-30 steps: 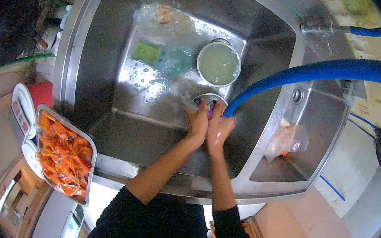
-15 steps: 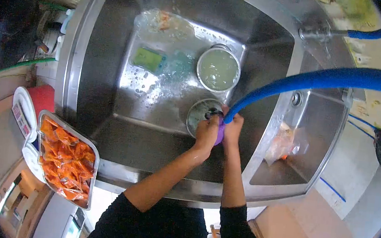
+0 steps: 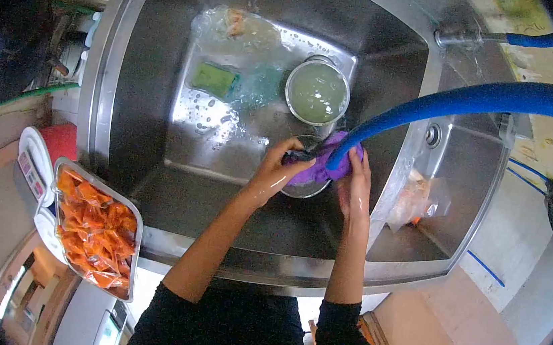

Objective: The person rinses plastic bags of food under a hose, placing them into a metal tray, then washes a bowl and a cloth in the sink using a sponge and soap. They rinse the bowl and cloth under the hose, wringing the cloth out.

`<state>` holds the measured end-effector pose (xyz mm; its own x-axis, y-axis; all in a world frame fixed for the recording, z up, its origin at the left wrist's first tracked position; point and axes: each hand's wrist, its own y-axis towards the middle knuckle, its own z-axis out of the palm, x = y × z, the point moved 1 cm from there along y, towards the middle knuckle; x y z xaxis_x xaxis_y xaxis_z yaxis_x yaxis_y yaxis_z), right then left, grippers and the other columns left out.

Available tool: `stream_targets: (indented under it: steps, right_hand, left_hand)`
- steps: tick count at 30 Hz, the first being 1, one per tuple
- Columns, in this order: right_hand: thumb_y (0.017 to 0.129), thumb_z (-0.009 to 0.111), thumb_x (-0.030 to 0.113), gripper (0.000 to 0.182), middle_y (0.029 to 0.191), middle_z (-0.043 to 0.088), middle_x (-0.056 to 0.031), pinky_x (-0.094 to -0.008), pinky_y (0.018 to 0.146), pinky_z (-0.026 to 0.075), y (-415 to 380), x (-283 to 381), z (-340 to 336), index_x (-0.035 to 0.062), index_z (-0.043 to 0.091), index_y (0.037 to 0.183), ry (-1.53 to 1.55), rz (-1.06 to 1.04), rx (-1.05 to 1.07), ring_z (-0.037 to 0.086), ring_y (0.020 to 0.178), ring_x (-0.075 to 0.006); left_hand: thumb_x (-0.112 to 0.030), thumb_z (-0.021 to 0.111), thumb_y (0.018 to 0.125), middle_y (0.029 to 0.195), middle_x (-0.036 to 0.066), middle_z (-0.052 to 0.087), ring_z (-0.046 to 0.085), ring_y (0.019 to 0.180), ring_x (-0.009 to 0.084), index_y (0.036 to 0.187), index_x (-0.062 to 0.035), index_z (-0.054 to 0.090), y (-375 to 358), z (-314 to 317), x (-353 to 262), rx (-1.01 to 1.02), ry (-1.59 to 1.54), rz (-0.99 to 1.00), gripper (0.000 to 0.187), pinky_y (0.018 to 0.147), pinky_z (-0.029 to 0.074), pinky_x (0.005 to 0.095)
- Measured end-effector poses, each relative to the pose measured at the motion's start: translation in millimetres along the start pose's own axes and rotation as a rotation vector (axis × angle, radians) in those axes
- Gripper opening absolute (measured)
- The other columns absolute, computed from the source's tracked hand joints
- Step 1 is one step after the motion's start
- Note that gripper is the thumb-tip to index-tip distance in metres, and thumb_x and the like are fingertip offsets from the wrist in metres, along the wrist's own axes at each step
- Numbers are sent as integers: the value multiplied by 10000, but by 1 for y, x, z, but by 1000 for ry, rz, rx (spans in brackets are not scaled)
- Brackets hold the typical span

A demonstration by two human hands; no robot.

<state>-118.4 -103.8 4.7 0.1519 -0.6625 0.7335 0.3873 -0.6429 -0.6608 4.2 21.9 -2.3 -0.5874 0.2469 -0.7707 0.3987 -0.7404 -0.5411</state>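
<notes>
Over a round container (image 3: 308, 191) in the sink, both hands grip a wet purple cloth (image 3: 303, 174) with a dark part on its left side. My left hand (image 3: 275, 176) has its fingers closed on that dark edge. My right hand (image 3: 356, 187) holds the cloth's right side, its fingertips partly behind the fabric. The end of a blue hose (image 3: 458, 107) comes down in front of the cloth. Just beyond stands a metal pot (image 3: 318, 96) of cloudy water. The cloth hides much of the container under it.
A green sponge (image 3: 213, 80) and a wet clear plastic bag (image 3: 237, 30) lie in the steel sink (image 3: 217, 223). A tray of bagged orange food (image 3: 95, 231) sits at the left edge. Another plastic bag (image 3: 415, 200) lies in the right basin.
My hands have moved apart, the left one leftward and the right one rightward. The purple cloth, bunched between them before, is now spread wider and higher.
</notes>
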Motion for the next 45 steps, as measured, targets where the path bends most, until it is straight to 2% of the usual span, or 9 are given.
stream_targets:
  steps: [2,7,9,14,18,25,31,39,45]
  right_hand:
    - [865,531,265,478,1114,536,-95,-265,858,408,9,2,6,10,394,1246,-57,1,76,520,994,-147]
    - [829,582,319,598,1214,459,-111,-294,909,373,-1,-18,-3,2,346,1278,-115,247,203,452,1100,-178]
    - [776,640,351,729,1270,400,-119,-305,933,351,-12,-15,0,5,288,1312,-424,316,572,393,1163,-190]
    - [614,776,153,363,793,583,-6,-233,693,386,-38,17,2,-10,624,900,-801,155,485,493,717,-95]
    - [631,769,171,319,764,578,2,-235,648,385,-41,27,-11,-1,619,853,-923,-69,494,493,674,-88]
    - [768,645,117,234,829,550,-6,-218,568,464,-49,39,4,62,543,972,-462,18,102,550,753,-86]
    - [825,584,200,214,857,523,3,-237,795,342,-21,5,10,43,536,962,-276,-237,46,469,832,-98]
    - [784,504,195,339,1031,535,-57,-306,878,382,-18,25,15,57,493,1094,140,-231,0,506,981,-166]
    - [817,524,259,267,912,570,-54,-270,788,405,-6,-22,13,21,572,927,133,-174,-48,520,844,-130]
  left_hand:
    - [-216,634,787,948,63,565,522,890,138,982,-27,531,-4,0,-5,48,208,82,291,797,413,275]
    - [-332,533,849,874,24,560,526,818,121,970,-15,556,-14,2,-37,-351,-316,-141,340,745,427,279]
    - [-379,481,869,868,35,574,546,804,139,959,-32,556,-2,-16,-12,-291,-429,-166,366,745,438,294]
    - [-360,420,900,886,91,603,578,859,225,940,-67,541,5,-42,36,-325,-965,-165,319,806,444,374]
    - [-374,361,913,951,106,604,573,912,255,1001,-60,542,1,-35,65,-254,-1206,-179,373,866,429,416]
    - [-357,391,894,981,95,601,587,889,238,1032,-78,542,12,-26,62,-296,-1030,-288,346,829,458,392]
    - [-238,598,795,945,44,615,599,856,153,974,-77,575,6,6,52,169,-701,-555,242,759,480,319]
    - [-147,523,844,991,73,593,587,891,182,1038,-45,534,13,-7,58,-13,-791,-441,219,765,482,327]
    - [-185,515,854,1021,59,564,569,892,193,1057,-45,504,19,31,45,-133,-749,-122,248,791,460,335]
